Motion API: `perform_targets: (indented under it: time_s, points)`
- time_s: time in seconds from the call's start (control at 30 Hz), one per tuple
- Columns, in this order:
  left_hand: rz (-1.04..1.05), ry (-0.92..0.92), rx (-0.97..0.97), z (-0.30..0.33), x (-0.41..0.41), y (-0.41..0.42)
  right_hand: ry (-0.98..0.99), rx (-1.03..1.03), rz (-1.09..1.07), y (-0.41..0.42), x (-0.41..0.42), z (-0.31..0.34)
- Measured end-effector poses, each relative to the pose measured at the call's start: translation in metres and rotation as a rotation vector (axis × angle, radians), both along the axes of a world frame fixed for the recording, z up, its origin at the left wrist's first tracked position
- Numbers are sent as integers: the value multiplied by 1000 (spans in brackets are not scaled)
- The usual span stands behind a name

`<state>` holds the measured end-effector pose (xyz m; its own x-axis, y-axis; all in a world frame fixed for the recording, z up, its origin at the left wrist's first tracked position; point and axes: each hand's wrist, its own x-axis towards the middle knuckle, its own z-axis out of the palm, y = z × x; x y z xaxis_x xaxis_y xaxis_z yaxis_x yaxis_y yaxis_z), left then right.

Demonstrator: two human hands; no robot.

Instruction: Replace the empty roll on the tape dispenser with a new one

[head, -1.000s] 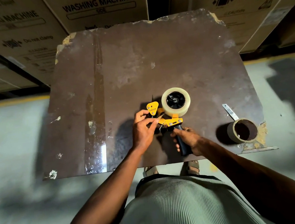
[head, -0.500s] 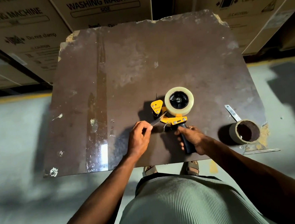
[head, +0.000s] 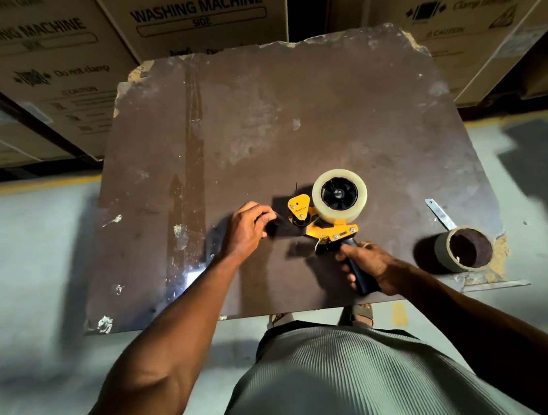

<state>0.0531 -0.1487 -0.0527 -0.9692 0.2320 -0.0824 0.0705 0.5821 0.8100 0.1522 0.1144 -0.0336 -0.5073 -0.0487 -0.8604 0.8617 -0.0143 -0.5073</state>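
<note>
Behind table [head: 287, 102], cartons [head: 196, 10] reading "WASHING MACHINE SIDE"

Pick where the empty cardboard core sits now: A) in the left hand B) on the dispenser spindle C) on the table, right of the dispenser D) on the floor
C: the empty cardboard core stands on the table to the right of the tape dispenser, touched by neither hand; the spindle carries the new clear tape roll.

The tape dispenser [head: 328, 224] lies on the table [head: 289, 119], the empty roll [head: 464, 247] to its right.
</note>
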Motion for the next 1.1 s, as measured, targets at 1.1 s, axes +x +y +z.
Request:
perform_targets:
  time_s: [1.1]
  points:
    - [311, -331, 146, -5, -19, 44, 7, 32, 25, -8, -2, -1]
